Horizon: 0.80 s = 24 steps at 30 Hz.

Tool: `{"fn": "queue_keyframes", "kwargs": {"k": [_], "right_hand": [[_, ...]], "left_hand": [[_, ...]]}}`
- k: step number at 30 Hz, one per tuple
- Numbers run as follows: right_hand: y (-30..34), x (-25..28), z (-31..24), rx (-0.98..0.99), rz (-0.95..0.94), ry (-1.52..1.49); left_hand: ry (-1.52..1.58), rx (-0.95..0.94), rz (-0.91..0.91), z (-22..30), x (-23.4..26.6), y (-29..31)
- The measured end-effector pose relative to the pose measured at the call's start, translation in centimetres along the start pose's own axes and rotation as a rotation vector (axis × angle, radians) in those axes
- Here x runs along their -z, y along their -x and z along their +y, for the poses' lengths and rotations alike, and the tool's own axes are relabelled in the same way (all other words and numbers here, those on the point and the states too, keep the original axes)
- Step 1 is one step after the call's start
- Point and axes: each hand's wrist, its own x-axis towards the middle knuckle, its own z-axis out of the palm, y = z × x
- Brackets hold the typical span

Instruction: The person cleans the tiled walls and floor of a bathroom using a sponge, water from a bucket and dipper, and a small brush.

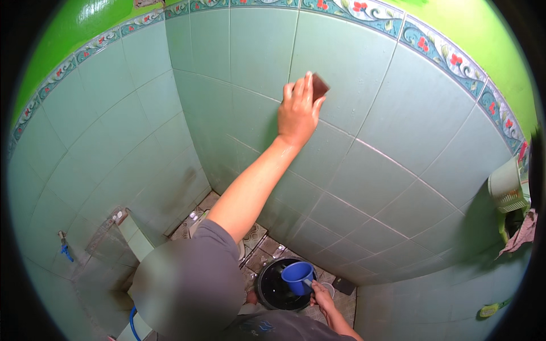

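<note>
My left hand [297, 112] is raised against the pale green tiled wall [352, 74], with water drops on the tiles near it. Its fingers and thumb grip a flat reddish-brown scrubbing pad [320, 87], partly covered by the hand. Lower down, my right hand [323, 299] is closed round the handle of a blue water dipper [297, 274]. The dipper is held over a round black bucket [263, 284] on the floor and hides part of its opening.
A blue-handled tap [66, 250] juts from the left wall near a low tiled ledge [135, 236]. At the right hang a pale basket [506, 184] and a pink cloth [522, 233], with a yellow-green brush [489, 311] below. Patterned floor tiles [257, 260] look wet.
</note>
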Motion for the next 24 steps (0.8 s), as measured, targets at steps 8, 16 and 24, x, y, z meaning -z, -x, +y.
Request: {"fn": "queue_keyframes", "kwargs": {"k": [8, 16, 24], "right_hand": [[-8.9, 1.4, 6.5, -0.12, -0.042, 0.473], [-20.4, 2.6, 16.8, 0.054, -0.274, 1.33], [-28.7, 3.8, 22.5, 0.014, -0.293, 1.53]], "left_hand": [[0.198, 0.724, -0.559, -7.3, 5.2, 26.6], [0.663, 2.058, -0.347, -2.7, 18.3, 47.3], [0.492, 2.238, -0.21, 2.8, 25.5, 57.6]]}}
